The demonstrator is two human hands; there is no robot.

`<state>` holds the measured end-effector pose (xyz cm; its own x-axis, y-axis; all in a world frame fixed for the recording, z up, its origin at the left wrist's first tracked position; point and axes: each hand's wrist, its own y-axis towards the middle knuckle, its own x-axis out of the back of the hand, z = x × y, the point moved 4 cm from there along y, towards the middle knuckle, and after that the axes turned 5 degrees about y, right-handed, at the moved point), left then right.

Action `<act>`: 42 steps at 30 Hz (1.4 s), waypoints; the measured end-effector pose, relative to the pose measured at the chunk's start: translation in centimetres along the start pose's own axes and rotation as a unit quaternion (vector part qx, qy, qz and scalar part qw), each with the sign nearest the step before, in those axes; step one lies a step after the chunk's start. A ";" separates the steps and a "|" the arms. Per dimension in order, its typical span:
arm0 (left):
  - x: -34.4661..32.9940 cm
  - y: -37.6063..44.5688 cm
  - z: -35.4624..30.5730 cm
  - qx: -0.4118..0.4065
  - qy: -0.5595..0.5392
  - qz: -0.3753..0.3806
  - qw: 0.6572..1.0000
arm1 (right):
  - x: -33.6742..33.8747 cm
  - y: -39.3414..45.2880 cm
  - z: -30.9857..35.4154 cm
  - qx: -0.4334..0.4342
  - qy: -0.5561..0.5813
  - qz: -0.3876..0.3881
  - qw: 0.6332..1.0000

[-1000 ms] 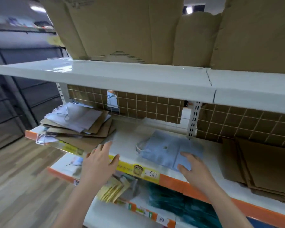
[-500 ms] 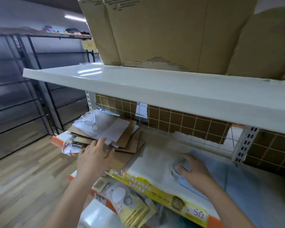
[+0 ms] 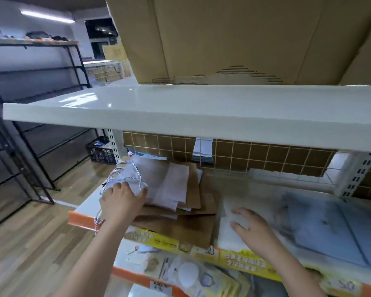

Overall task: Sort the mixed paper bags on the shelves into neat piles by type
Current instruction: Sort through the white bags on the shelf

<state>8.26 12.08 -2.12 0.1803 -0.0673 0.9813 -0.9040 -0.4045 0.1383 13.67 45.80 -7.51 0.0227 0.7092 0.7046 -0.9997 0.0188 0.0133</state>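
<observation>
Head view: I see the left hand [image 3: 121, 202] on the near-left corner of the mixed pile [image 3: 204, 200] at the shelf's [image 3: 81, 218] left end. Its fingers curl into the top white bag [image 3: 159, 181] w/ string handles, brown bags [image 3: 180, 230] underneath. The right hand [image 3: 253, 229] lies flat, fingers spread wide, on a pale sheet [image 3: 227, 241] just right of the pile, w/ a blurred blue bag [image 3: 330, 232] further right.

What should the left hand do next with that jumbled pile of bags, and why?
Probably lift the white bag clear. The left hand grips its edge, it lies on top of brown bags of another type, and the right hand rests open on the shelf beside the blue bags, where a white pile might start.
</observation>
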 end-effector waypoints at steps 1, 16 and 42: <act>-0.6 1.1 0.3 0.005 0.011 0.020 1.000 | -0.6 -0.3 0.3 -0.006 -0.003 -0.002 1.000; -2.8 7.7 1.8 -0.024 -0.210 0.024 0.977 | -5.5 -0.3 4.2 -0.080 -0.037 -0.021 0.996; 1.3 5.9 11.3 0.009 -0.476 0.055 0.878 | -14.0 9.2 12.3 -0.239 0.216 -0.035 0.946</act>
<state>7.52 -0.69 -1.56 0.3432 -0.8348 0.4306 -0.9312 -0.3625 0.0393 4.08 27.41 -8.55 0.1915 0.9140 0.3577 -0.8825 0.3199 -0.3448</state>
